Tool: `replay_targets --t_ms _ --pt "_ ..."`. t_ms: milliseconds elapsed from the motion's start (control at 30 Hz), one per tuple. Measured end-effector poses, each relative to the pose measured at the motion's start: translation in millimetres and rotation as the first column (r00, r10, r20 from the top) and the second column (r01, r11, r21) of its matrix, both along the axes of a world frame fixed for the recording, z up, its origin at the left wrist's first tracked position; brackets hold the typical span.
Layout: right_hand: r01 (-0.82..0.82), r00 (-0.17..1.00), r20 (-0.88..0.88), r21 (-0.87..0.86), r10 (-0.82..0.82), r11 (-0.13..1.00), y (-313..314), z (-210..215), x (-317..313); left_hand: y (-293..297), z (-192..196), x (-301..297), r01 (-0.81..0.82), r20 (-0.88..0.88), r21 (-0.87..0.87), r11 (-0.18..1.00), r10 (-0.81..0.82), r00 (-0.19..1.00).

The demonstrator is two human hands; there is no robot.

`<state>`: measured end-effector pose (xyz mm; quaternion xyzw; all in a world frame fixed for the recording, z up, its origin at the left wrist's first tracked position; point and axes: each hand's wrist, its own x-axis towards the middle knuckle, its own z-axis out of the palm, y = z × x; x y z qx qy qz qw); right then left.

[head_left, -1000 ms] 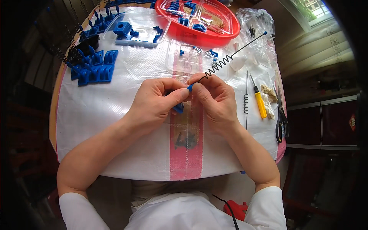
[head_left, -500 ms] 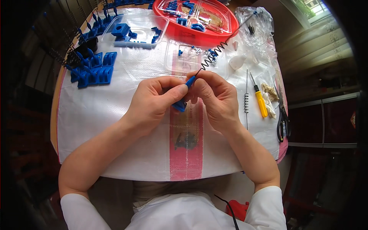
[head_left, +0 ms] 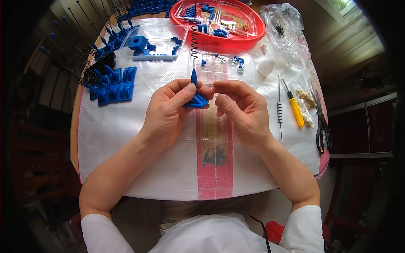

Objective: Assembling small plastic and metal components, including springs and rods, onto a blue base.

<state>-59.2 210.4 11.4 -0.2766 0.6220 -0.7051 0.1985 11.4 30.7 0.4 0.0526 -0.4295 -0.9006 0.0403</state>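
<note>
Between the thumb and fingers of my left hand (head_left: 171, 101) is a blue plastic piece (head_left: 196, 101) with a flat base and a tapered stem. A black coiled spring wire (head_left: 194, 44) rises upright out of the stem and runs past the top edge of the picture. My right hand (head_left: 242, 107) is beside it with curled fingers apart; nothing shows in it, and its fingertips are close to the blue piece without gripping it. Right of that hand, a loose coiled wire (head_left: 279, 111) and a yellow-handled screwdriver (head_left: 296, 110) lie on the white woven sheet (head_left: 139, 168).
Finished-looking blue bases with wires (head_left: 112, 88) stand at the left. Behind are a clear tub (head_left: 158, 57) of blue parts, a red basin (head_left: 249, 45), a clear lid (head_left: 211, 76) with small white and blue pieces, and a plastic bag (head_left: 282, 21). Black scissors (head_left: 322, 133) lie at the right edge.
The spring wire has swung from leaning far right to upright. My right hand has come away from the blue piece, while my left hand still holds it. The whole view has shifted slightly.
</note>
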Motion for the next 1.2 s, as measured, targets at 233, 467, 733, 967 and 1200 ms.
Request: replay_targets --t_ms 233,467,733,967,1200 --pt "-0.024 0.999 -0.027 -0.059 0.022 0.998 -1.9 -1.7 1.0 -3.0 -2.2 -1.2 0.031 -0.036 0.078 0.996 -0.028 0.999" --pt "-0.050 0.993 -0.107 -0.055 0.044 0.997 -1.8 -1.2 1.0 -4.1 -5.2 -1.5 0.067 -0.055 0.079 0.995 -0.063 0.996" --pt "-0.051 0.991 -0.126 -0.063 0.042 0.997 -1.3 -7.1 -0.3 -1.5 -3.3 -1.6 0.053 -0.051 0.033 0.998 -0.052 0.997" --pt "-0.014 0.984 -0.178 -0.055 0.004 0.998 -2.2 -4.2 0.2 -2.1 -4.0 -1.0 0.070 -0.060 -0.001 0.998 -0.070 0.996" --pt "0.091 0.947 -0.296 -0.116 -0.122 0.989 -7.0 -3.9 2.2 -0.4 -5.2 -1.7 0.066 -0.083 0.007 0.998 -0.065 0.994"
